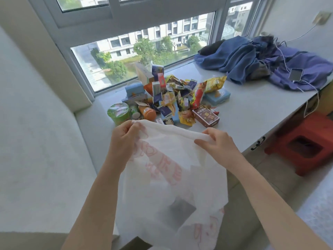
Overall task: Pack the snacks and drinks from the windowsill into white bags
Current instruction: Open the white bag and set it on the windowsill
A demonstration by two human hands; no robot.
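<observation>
Item: white bag (169, 177), thin, limp, slippery; I hold its rim, left hand (122, 136) and right hand (218, 143) fingers pinching. Snack pile (169, 100) far, unpacked.

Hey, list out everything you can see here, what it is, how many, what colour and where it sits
white bag: one, white with faded red print, held up in front of the windowsill
snack pile: count unclear, mixed yellow, blue, orange packets and boxes, middle of the windowsill
green tub: one, green, left front of the pile
orange bottle: one, orange, lying beside the tub
brown box: one, dark brown, right front of the pile
blue clothes: a heap, blue and purple, right end of the sill
phone: one, grey, on the clothes, white cable attached
red stool: one, red, on the floor at right
left hand: pinches the bag's top edge
right hand: pinches the bag's top edge
</observation>
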